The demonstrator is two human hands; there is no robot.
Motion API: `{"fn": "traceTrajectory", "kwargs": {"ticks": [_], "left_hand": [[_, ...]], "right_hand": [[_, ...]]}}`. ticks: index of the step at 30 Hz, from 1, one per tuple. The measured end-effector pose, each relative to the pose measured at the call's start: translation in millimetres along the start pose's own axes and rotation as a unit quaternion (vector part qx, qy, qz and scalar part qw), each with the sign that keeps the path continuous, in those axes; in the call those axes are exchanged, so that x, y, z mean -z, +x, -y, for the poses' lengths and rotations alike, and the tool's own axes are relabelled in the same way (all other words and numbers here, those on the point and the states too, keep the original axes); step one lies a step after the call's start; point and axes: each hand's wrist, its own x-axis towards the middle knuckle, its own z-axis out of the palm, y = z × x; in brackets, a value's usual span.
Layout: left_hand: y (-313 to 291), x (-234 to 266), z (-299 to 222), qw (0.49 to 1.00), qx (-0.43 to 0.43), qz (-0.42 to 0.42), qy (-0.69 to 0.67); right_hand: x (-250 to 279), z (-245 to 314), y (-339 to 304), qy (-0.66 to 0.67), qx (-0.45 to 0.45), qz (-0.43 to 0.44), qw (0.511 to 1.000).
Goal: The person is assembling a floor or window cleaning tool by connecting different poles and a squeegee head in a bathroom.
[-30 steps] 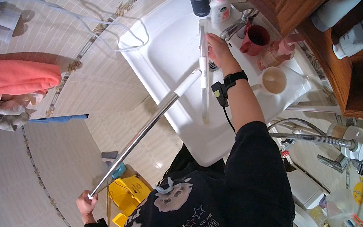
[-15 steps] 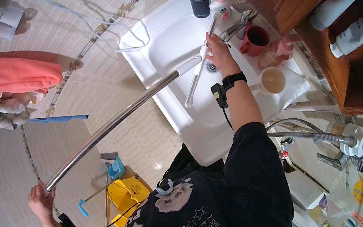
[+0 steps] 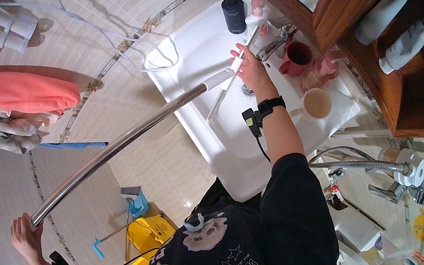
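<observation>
A long shiny metal pole (image 3: 120, 144) slants from the lower left up over the white sink. Its upper end has a white hinged joint (image 3: 219, 79) fixed to a narrow crossbar head (image 3: 218, 103), so it looks like a mop or squeegee without its pad or blade. Far down at the lower left, my left hand (image 3: 27, 241) is closed round the pole's end. My right hand (image 3: 253, 73) grips the crossbar head near its white middle, over the basin, some fingertips showing past it. A black band with a small device circles my right wrist.
Along the back rim of the sink (image 3: 185, 107) stand a black pump bottle (image 3: 234, 14), a pink-topped bottle (image 3: 256, 14), a tap (image 3: 275, 45), a red mug (image 3: 296, 58) and a pale cup (image 3: 317, 103). A wooden shelf (image 3: 409, 111) juts in at upper right. A yellow bucket (image 3: 148, 235) stands below.
My left hand has moved left and slightly down with the pole's end. The crossbar head has tilted, its lower end swinging left. My right hand stays on it, slightly lower.
</observation>
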Motion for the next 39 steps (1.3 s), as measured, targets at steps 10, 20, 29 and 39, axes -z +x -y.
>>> {"fn": "traceTrajectory", "kwargs": {"ticks": [10, 20, 29, 39], "left_hand": [[-49.6, -61.6, 42.3, 0.983, 0.085, -0.075, 0.143], [-118.5, -175.1, -48.7, 0.962, 0.206, 0.094, -0.152], [-150.0, -197.5, -144.4, 0.825, 0.135, 0.335, -0.435], [-211.8, -199.5, -241.4, 0.881, 0.176, 0.300, -0.319]], "right_hand": [[-22.1, 11.2, -18.4, -0.015, 0.002, -0.054, 0.998], [14.6, -34.9, -45.9, 0.032, -0.028, -0.019, 0.999], [58.7, -57.5, -29.1, 0.090, -0.014, -0.107, 0.990], [57.2, -57.4, -7.4, 0.046, -0.024, -0.235, 0.971]]}}
